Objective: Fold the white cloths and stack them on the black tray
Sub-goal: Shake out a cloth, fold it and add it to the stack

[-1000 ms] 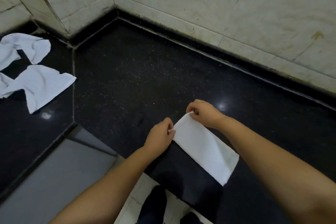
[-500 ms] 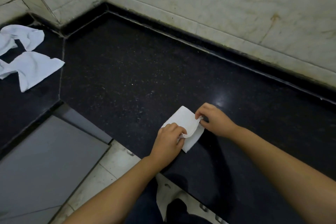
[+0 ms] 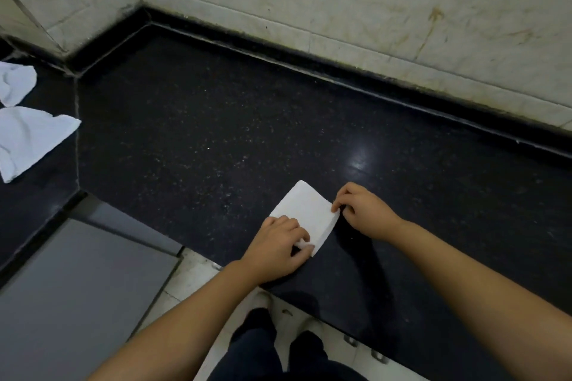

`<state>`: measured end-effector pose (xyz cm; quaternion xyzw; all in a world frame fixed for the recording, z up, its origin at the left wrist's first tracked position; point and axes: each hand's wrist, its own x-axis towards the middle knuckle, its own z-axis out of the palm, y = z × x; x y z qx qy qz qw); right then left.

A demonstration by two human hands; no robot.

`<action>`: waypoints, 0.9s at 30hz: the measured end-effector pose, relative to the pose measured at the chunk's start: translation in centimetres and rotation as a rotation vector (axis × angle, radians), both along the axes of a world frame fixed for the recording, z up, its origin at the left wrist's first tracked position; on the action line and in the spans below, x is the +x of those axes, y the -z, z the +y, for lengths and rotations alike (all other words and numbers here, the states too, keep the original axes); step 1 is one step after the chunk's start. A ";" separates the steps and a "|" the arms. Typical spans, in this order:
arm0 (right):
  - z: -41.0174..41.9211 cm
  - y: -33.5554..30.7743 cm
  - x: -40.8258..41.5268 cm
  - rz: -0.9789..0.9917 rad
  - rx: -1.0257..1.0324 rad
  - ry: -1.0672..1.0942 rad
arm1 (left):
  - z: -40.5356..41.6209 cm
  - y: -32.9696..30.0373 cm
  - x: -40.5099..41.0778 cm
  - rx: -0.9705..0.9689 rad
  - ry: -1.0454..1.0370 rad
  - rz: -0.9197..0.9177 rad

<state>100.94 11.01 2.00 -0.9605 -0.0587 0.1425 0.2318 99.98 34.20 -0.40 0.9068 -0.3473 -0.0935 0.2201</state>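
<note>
Near the front edge of the black counter [image 3: 216, 133], seen from the head camera, a folded white cloth [image 3: 305, 210] is laid flat as a small rectangle, tilted so one corner points toward the wall. The cloth's near left corner is covered and pinched by the left hand [image 3: 278, 249], fingers curled over the edge, thumb tucked at the cloth's lower corner. The right edge of the cloth is pinched by the right hand [image 3: 362, 210], fingertips curled onto the fold, remainder of the hand resting on the counter just beside it. Both forearms are seen entering from the bottom of the frame. At the far left, on the angled section of the counter, two loose cloths [image 3: 28, 139] are seen crumpled and unfolded, well apart from the folded one; the upper one is cut off by the frame edge. A light reflection is visible on the counter beyond the right hand. The counter is backed by a pale tiled wall [image 3: 340, 3] with a dark strip along its base. Below the counter edge, a grey panel [image 3: 71, 294] at left and a pale floor [image 3: 192, 275] are seen, with dark trousers [image 3: 266, 349] at bottom centre. No black tray is seen in this view.
</note>
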 end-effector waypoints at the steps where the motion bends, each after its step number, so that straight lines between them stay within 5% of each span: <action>1: 0.2 -0.2 -0.1 0.005 0.040 0.135 | 0.3 -0.5 1.0 -0.037 -0.042 0.017; 6: 2.5 -0.3 -1.7 0.225 0.151 0.673 | 0.7 -1.6 7.4 -0.017 -0.399 0.217; 11: 6.5 0.4 -2.9 0.269 0.025 0.836 | -0.7 -1.5 9.4 0.179 -0.339 0.351; 20: 11.2 0.9 -2.1 0.257 -0.100 1.038 | -1.8 -0.6 9.6 0.382 -0.214 0.267; 24: 12.1 0.9 -2.0 0.198 -0.085 1.093 | -1.4 -0.7 9.7 0.246 -0.164 0.288; 27: 11.2 0.4 -2.7 0.102 0.253 1.274 | -1.7 -1.3 10.0 -0.025 -0.157 0.446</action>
